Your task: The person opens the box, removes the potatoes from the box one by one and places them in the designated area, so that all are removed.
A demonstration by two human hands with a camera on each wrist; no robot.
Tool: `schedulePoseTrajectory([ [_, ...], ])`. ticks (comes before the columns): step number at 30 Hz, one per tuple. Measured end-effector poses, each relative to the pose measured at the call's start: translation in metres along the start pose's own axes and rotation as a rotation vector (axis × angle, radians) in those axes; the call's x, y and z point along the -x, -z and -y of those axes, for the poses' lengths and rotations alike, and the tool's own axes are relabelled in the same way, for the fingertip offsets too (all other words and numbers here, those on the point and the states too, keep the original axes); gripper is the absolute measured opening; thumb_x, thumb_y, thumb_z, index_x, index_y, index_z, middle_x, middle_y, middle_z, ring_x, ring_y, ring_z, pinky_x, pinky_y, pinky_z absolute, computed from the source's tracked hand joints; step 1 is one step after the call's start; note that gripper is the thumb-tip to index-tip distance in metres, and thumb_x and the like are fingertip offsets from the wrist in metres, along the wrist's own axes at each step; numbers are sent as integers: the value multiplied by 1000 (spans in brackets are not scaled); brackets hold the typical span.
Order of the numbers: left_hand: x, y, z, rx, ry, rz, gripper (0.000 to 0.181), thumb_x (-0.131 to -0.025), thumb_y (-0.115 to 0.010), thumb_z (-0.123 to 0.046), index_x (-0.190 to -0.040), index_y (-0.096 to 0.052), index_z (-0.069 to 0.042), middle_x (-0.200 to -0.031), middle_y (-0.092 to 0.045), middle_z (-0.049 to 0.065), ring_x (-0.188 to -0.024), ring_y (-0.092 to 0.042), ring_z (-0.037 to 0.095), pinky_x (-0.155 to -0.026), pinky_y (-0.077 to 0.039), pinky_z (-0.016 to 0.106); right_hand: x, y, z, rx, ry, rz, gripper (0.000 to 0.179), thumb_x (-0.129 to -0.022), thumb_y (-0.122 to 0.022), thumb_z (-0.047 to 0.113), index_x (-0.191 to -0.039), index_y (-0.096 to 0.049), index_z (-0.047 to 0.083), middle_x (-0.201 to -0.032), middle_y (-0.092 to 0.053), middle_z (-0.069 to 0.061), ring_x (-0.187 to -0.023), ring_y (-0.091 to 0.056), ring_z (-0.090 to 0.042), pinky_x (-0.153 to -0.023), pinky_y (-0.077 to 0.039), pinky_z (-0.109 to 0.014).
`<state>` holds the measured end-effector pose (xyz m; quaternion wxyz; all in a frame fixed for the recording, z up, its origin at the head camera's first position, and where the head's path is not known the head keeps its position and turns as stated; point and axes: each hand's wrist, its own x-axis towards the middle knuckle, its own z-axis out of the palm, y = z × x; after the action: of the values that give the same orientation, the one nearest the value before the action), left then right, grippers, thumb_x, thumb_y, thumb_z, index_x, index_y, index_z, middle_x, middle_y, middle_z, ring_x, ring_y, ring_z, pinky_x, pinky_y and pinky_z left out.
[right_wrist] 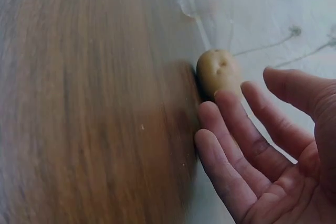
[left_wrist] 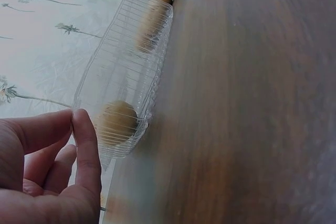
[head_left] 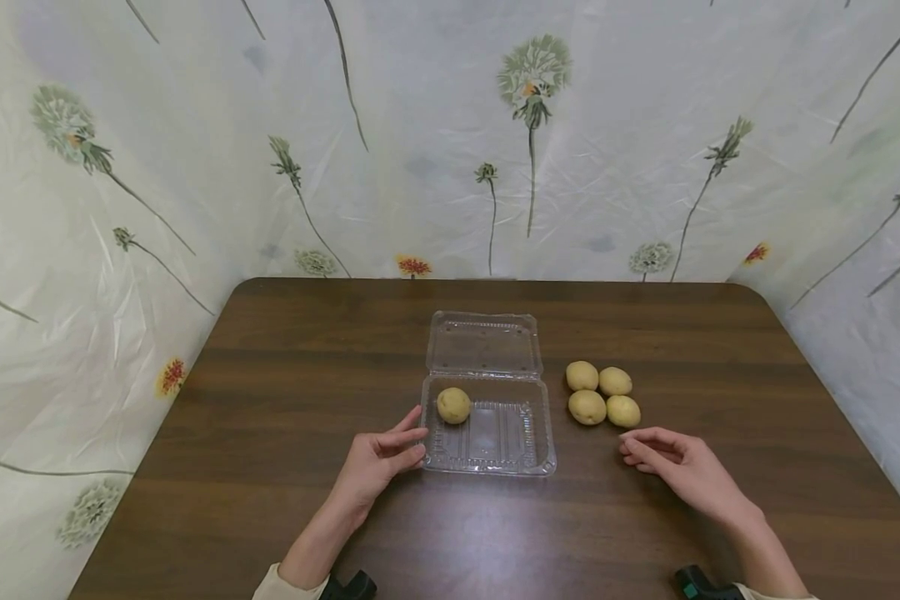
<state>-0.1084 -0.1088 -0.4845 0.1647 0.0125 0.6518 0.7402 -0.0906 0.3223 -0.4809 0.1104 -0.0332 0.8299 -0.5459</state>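
Observation:
A hinged clear plastic container lies on the table with its lid folded back away from me. One potato sits inside, at the left of the tray. My left hand pinches the container's left rim between thumb and finger, as the left wrist view shows up close. Right of the container, several potatoes are grouped together on the table. My right hand is just in front of them, its fingers loosely bent and nothing in its grasp. In the right wrist view, a potato appears just beyond the fingertips.
The dark wooden table has rounded far corners. A pale sheet printed with dandelions hangs behind it and along both sides. Black wrist devices and light sleeves show at the bottom edge.

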Motion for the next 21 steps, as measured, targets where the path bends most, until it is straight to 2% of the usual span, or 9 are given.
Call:
schedulePoseTrajectory([
  [5, 1, 0, -1, 4, -4, 0, 35, -89, -69, -1, -121, -63, 10, -146, -48, 7, -137, -38, 27, -86, -54, 29, 0, -3, 2, 22, 34, 14, 36, -99, -60, 24, -121, -62, -4, -111, -69, -18, -96, -69, -21, -81, -56, -28],
  [21, 0, 0, -1, 3, -2, -1, 35, -89, -70, -1, -122, -64, 9, -145, -49, 6, -137, -38, 26, -86, -53, 28, 5, -18, 15, 29, 59, 47, 34, -99, -60, 24, -121, -63, -1, -109, -71, -13, -99, -68, -21, -81, -56, -29],
])
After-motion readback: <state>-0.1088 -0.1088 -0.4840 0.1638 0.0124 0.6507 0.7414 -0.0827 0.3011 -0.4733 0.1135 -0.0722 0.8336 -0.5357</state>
